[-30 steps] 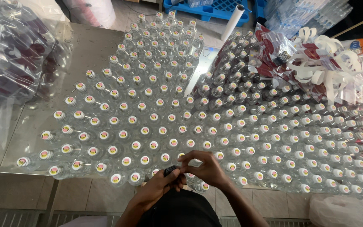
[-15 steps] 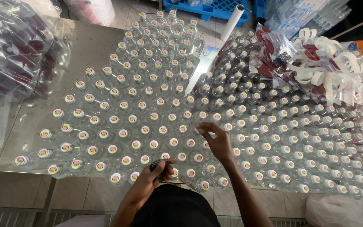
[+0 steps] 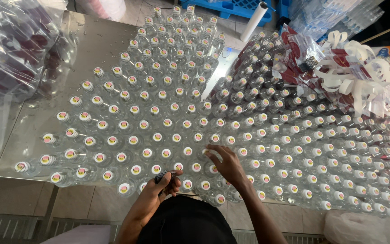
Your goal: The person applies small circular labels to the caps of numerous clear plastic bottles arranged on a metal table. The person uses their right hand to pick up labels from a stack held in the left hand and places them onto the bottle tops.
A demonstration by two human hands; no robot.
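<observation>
Many clear plastic bottles [image 3: 159, 113] with white caps bearing round pink-and-yellow stickers stand packed on a steel table [image 3: 37, 122]. My left hand [image 3: 159, 187] is at the near edge, closed around a small dark object [image 3: 162, 175]. My right hand [image 3: 224, 163] reaches over the near rows with fingers spread, its fingertips touching bottle caps just right of centre. Whether it holds anything I cannot tell.
A heap of clear bags with red labels and curled white strips [image 3: 348, 72] lies on the bottles at the right. Large plastic-wrapped bundles [image 3: 14, 45] sit at the left. A white roll [image 3: 253, 20] and blue pallet [image 3: 217, 9] lie beyond the table.
My two hands were together at the near edge, then parted. My right hand reached out over the caps and has since drawn back a little; my left stayed low with the dark object.
</observation>
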